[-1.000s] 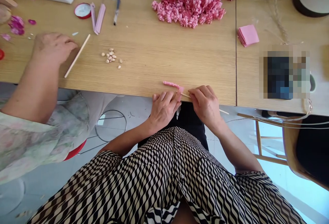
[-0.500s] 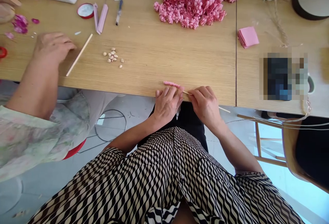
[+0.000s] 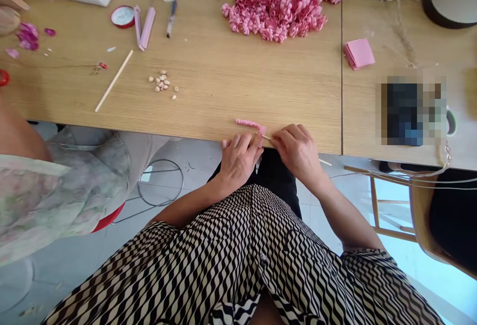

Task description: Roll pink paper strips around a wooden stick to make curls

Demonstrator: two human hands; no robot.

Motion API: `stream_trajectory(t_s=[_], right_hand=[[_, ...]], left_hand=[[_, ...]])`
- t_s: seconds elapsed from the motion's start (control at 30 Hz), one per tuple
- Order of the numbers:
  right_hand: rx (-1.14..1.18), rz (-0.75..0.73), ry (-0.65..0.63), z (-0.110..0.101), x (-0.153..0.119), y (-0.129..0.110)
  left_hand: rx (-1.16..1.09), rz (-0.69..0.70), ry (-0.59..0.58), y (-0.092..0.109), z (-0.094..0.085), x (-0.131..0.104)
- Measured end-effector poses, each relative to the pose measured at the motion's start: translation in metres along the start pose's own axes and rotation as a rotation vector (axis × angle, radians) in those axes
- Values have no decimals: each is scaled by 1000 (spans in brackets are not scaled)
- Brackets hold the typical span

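Note:
At the table's front edge my right hand [image 3: 296, 148] is closed round a thin wooden stick [image 3: 325, 162], whose end sticks out to the right of the palm. My left hand [image 3: 240, 156] pinches a pink paper strip [image 3: 262, 131] beside the stick's other end. A curled, pleated stretch of pink strip [image 3: 248, 123] lies on the table just beyond the left fingers. Part of the strip is hidden under those fingers.
A heap of curled pink paper [image 3: 279, 4] lies at the back, a pink paper stack [image 3: 359, 53] to the right. Several nuts or seeds [image 3: 162, 81] and a wooden rod [image 3: 114, 80] lie left. A co-worker's arm [image 3: 22, 131] is at far left.
My left hand has drawn back slightly, uncovering more pink strip by the stick. The co-worker's hand has left the table, revealing a small red item on a thread.

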State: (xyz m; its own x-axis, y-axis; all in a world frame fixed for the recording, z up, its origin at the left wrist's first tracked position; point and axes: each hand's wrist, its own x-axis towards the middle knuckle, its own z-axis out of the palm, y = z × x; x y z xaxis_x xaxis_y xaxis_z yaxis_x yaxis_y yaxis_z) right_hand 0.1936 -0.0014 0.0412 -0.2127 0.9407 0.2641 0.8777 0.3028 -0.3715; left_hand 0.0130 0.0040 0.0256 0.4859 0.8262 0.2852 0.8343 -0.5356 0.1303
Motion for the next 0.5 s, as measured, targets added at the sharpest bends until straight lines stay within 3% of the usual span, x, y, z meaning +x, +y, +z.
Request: stream_trajectory(t_s=[0.5], right_hand=[[-49,18,-41,-1,4,2]], left_hand=[[-23,-22,1,2,3,4]])
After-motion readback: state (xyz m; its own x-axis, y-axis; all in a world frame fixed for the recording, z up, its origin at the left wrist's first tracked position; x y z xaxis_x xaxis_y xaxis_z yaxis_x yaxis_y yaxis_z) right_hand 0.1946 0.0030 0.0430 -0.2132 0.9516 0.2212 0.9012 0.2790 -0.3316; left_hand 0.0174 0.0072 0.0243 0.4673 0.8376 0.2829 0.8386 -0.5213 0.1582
